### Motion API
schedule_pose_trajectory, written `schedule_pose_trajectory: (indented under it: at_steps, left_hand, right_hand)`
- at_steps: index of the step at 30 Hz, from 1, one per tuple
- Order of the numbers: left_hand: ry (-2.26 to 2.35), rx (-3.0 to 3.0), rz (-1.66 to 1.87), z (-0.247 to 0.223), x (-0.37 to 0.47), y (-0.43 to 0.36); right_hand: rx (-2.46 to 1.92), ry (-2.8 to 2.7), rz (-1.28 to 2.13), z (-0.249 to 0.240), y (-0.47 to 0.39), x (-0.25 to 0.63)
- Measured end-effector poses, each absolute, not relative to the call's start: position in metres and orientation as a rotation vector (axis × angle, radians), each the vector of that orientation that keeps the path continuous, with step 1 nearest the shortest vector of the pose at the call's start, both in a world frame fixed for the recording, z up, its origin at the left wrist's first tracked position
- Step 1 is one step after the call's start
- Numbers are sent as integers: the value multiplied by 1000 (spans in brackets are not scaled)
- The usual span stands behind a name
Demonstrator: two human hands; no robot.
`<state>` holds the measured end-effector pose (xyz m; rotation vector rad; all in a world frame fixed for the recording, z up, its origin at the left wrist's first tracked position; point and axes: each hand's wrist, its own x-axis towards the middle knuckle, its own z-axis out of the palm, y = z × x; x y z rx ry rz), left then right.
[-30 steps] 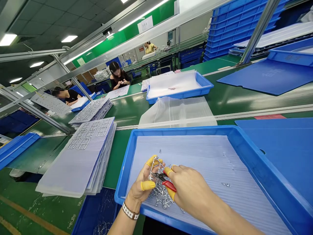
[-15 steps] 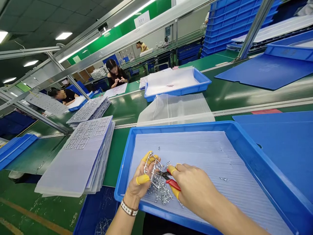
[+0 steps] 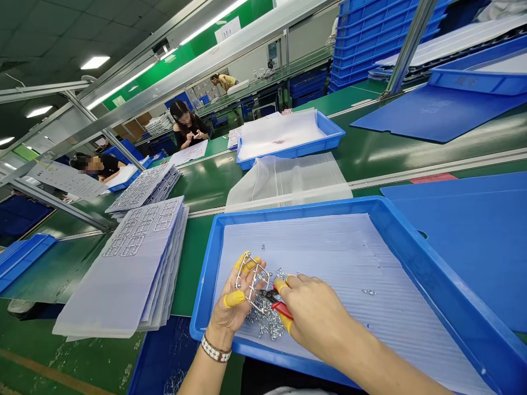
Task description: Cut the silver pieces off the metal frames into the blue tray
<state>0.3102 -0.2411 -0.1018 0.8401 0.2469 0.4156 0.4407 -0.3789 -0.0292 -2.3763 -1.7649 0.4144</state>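
My left hand, with yellow finger covers on it, holds a silver sprue frame between thumb and fingers. In my right hand are red-handled nippers; the jaws lie at the right side of the frame. Whether the jaws are closed on it I cannot tell. Below both hands a pile of small shiny silver parts lies on the white sheet that lines a blue tray. A few loose parts are farther right on the sheet.
To the left stands a stack of white sheets with silver sprue frames on top. Behind my tray are a clear plastic sheet and another blue tray. A blue board lies to the right. Two people sit across the bench.
The whole view has shifted slightly. Both hands keep their grips, and the nippers stay at the right side of the sprue frame, which is tilted a little differently.
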Motion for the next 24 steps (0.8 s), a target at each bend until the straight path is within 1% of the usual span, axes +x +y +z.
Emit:
schedule_pose_trajectory:
  at_steps: [10,24]
  left_hand:
    - [221,886,430,-104,310,-240]
    - [256,953,415,-107,310,-240]
  right_hand:
    - [-2395,-1754,445,-22,-380,442]
    - [-2363,-1785,435,-29,-379,443]
